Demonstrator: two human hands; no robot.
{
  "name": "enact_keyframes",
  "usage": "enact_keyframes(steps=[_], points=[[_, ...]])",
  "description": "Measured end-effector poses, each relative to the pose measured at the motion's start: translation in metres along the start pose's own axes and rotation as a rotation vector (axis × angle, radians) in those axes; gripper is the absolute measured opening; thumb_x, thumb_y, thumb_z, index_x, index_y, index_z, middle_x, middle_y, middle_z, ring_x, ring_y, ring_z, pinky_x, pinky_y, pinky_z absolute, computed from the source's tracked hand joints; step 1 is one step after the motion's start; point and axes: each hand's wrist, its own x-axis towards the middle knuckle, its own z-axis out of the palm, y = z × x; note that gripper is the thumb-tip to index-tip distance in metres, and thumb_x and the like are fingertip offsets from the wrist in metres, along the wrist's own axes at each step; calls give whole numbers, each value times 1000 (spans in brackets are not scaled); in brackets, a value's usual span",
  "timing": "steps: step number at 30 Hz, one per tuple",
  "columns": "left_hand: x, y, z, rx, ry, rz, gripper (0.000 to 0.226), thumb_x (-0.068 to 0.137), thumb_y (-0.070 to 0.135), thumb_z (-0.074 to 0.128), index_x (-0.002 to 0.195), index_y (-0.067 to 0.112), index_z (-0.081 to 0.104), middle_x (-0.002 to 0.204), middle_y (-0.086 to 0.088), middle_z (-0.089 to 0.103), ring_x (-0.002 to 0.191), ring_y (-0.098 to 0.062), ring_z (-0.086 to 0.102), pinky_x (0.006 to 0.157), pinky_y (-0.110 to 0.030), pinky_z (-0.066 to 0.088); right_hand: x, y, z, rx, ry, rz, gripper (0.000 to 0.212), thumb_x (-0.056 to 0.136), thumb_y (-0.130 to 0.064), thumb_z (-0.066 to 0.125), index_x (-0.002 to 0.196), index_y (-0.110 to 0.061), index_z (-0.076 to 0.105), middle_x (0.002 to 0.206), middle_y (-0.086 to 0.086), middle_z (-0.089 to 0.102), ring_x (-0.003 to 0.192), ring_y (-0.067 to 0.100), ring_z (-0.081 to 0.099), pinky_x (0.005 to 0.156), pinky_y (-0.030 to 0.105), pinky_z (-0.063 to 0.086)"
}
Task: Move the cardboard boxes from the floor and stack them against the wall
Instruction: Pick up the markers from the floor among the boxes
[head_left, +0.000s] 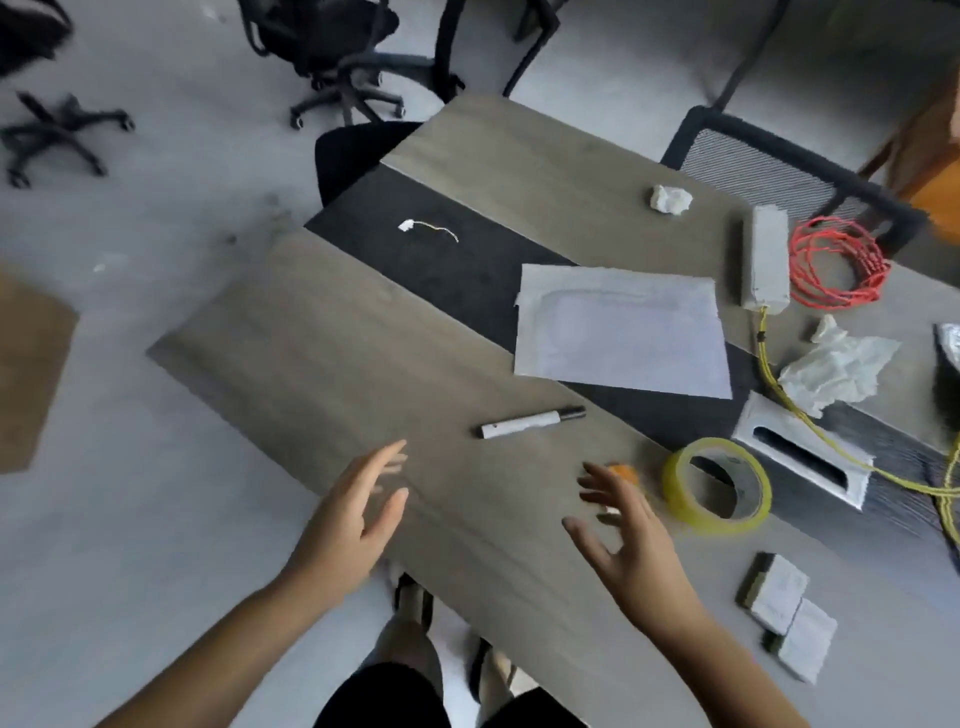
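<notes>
Both hands (478, 525) empty over table (322, 332), marker (530, 422) label unreadable

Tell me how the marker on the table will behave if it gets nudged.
The marker lies on its side on the smooth table, so it will probably roll if pushed across its length. It looks slim and rigid, likely light. Both the left hand and right hand hover open, not touching it.

Office, swivel chairs (332, 67), desk (322, 332), marker (530, 422), tape roll (714, 486)
</notes>
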Motion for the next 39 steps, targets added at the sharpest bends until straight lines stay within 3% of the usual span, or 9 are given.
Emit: enact_keyframes(steps=[2, 4, 9, 14, 21, 25, 29, 34, 39], points=[[-51, 0, -6, -62, 117, -87, 40, 86, 39, 49, 119, 61, 43, 116, 30, 54, 108, 10, 53, 87, -3, 39, -15, -4, 9, 26, -102, -38, 62, 75, -76, 49, 128, -44, 41, 118, -24, 54, 113, -1, 53, 89, 11, 43], [-101, -2, -12, -88, 245, -185, 40, 80, 50, 46, 115, 70, 39, 115, 33, 54, 106, 9, 56, 86, -4, 41, -30, -8, 22, 54, -203, -71, 64, 72, -80, 47, 129, -50, 39, 117, -27, 54, 112, -3, 53, 88, 10, 43], [-211, -9, -14, -177, 541, -370, 44, 74, 52, 46, 116, 68, 41, 112, 26, 59, 101, 3, 60, 83, -7, 45, -61, -28, 71, 109, -394, -140, 60, 64, -85, 49, 119, -66, 36, 116, -26, 58, 104, -5, 58, 82, 8, 45], [-298, -33, -13, -207, 790, -488, 57, 88, 21, 59, 112, 70, 42, 107, 25, 61, 99, 1, 61, 82, -7, 46, -96, -64, 136, 111, -579, -200, 59, 57, -88, 51, 112, -73, 37, 117, -31, 56, 101, -4, 60, 81, 14, 49], [-432, -78, -70, -214, 1074, -597, 58, 79, 20, 52, 110, 68, 45, 106, 26, 62, 98, 2, 62, 82, -7, 46, -176, -140, 262, 67, -775, -331, 53, 67, -48, 65, 109, -70, 41, 114, -31, 57, 100, -4, 61, 80, 10, 48], [-510, -110, -103, -205, 1262, -691, 70, 89, 4, 57, 107, 70, 45, 106, 27, 62, 97, 5, 61, 81, -4, 44, -219, -175, 344, 58, -924, -421, 75, 81, -10, 70, 103, -74, 41, 111, -34, 57, 99, -5, 61, 78, 8, 47], [-549, -130, -121, -245, 1401, -755, 59, 80, 18, 54, 104, 71, 47, 103, 27, 63, 93, 5, 62, 78, -4, 45, -239, -214, 400, 28, -1001, -437, 78, 81, -4, 68, 100, -75, 43, 107, -33, 59, 97, -4, 62, 77, 9, 48], [-564, -173, -150, -272, 1437, -825, 54, 75, 25, 54, 104, 70, 49, 101, 26, 64, 92, 2, 63, 77, -6, 46, -244, -255, 470, 8, -1062, -443, 82, 81, 2, 66, 95, -76, 45, 103, -32, 61, 94, -3, 63, 74, 8, 48], [-557, -228, -221, -260, 1478, -862, 43, 71, 49, 48, 109, 69, 46, 105, 28, 62, 95, 2, 62, 79, -7, 46, -218, -310, 557, -24, -1131, -462, 75, 83, 0, 64, 96, -72, 46, 100, -32, 62, 91, -5, 63, 72, 6, 46]])
